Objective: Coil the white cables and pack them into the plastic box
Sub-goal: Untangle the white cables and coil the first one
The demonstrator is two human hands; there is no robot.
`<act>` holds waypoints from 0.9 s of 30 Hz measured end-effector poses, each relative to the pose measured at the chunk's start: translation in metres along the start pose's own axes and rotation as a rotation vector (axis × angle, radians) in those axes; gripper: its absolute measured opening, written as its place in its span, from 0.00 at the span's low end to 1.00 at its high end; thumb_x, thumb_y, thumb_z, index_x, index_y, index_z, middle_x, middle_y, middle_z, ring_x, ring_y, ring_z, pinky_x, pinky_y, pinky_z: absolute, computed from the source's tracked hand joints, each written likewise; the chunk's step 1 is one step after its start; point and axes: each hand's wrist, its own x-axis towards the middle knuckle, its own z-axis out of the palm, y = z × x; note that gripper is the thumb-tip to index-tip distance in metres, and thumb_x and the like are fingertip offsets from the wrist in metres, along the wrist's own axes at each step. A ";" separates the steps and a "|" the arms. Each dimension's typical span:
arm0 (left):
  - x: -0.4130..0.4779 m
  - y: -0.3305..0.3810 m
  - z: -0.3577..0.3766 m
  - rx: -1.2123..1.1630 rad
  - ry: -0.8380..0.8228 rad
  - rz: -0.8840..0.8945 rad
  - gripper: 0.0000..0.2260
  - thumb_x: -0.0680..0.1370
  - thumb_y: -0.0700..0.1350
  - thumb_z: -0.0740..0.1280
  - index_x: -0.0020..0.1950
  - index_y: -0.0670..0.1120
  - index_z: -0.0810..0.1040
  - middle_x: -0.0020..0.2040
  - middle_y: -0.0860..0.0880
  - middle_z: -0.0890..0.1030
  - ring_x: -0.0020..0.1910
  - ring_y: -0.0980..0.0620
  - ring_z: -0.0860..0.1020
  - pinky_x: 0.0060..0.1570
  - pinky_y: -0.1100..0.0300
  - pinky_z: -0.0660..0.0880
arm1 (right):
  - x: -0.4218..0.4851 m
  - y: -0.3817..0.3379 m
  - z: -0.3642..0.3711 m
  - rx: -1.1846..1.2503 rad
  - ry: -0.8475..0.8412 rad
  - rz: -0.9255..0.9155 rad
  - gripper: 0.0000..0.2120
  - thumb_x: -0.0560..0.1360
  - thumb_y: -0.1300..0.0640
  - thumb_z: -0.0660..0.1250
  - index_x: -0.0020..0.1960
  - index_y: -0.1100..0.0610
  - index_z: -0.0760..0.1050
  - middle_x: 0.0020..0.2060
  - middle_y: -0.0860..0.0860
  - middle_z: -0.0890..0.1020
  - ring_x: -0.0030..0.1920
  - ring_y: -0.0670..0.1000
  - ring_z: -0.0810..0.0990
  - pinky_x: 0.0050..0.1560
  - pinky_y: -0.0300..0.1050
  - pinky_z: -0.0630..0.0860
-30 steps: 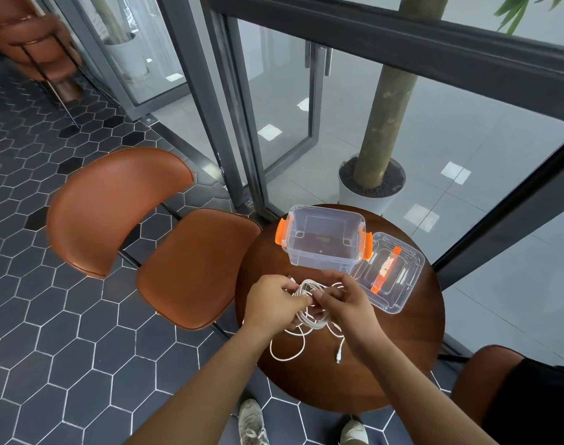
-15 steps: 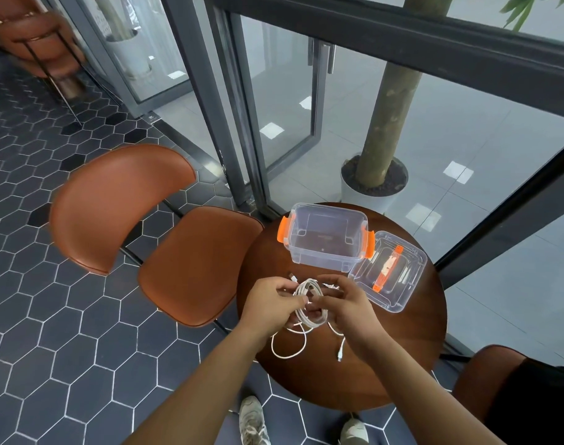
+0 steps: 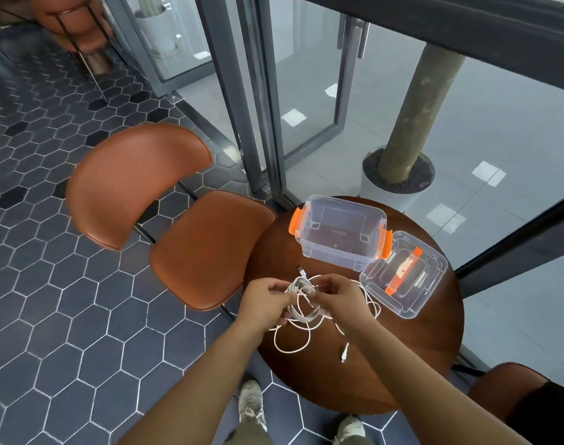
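A tangle of white cables (image 3: 301, 311) lies partly coiled over the round wooden table (image 3: 402, 348). My left hand (image 3: 263, 301) grips the bundle from the left, and my right hand (image 3: 341, 297) pinches it from the right, both just above the tabletop. Loose loops trail toward me, and one plug end (image 3: 344, 354) rests on the wood. Behind the hands stands the clear plastic box (image 3: 338, 234), with orange latches, open and holding nothing. Its clear lid (image 3: 402, 274) lies flat to the right of the box.
An orange-brown chair (image 3: 165, 220) stands left of the table, and another chair (image 3: 512, 390) at the lower right. A potted tree trunk (image 3: 412, 123) stands beyond the glass wall behind the table. My shoes (image 3: 250, 403) are on the hexagon-tiled floor.
My hands have kept working the cable bundle between them in nearly the same spot. The view has shifted slightly. Box and lid have not moved.
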 end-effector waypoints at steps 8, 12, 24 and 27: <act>0.076 -0.021 -0.026 -0.017 0.054 -0.082 0.08 0.73 0.37 0.70 0.46 0.48 0.83 0.38 0.45 0.85 0.34 0.50 0.81 0.38 0.54 0.81 | 0.067 -0.002 0.049 -0.140 0.083 0.070 0.11 0.70 0.65 0.75 0.41 0.50 0.79 0.35 0.48 0.83 0.35 0.51 0.82 0.44 0.58 0.83; 0.123 -0.026 -0.040 0.049 0.023 -0.064 0.08 0.70 0.37 0.70 0.44 0.48 0.84 0.34 0.47 0.84 0.31 0.49 0.81 0.38 0.50 0.80 | 0.105 0.000 0.073 -0.201 0.142 0.120 0.12 0.68 0.66 0.73 0.38 0.49 0.78 0.33 0.47 0.83 0.34 0.50 0.82 0.43 0.56 0.83; 0.203 -0.040 -0.041 0.058 -0.001 -0.085 0.07 0.72 0.37 0.71 0.43 0.50 0.82 0.42 0.44 0.85 0.42 0.41 0.85 0.41 0.44 0.84 | 0.180 0.032 0.099 -0.065 0.214 0.276 0.08 0.66 0.65 0.74 0.39 0.54 0.79 0.35 0.52 0.84 0.37 0.55 0.84 0.44 0.59 0.84; 0.210 -0.045 -0.038 0.004 -0.011 -0.120 0.08 0.74 0.36 0.74 0.41 0.48 0.82 0.41 0.43 0.84 0.42 0.43 0.84 0.40 0.48 0.84 | 0.181 0.034 0.100 0.027 0.206 0.306 0.07 0.66 0.66 0.71 0.41 0.56 0.77 0.37 0.57 0.84 0.36 0.54 0.82 0.39 0.54 0.82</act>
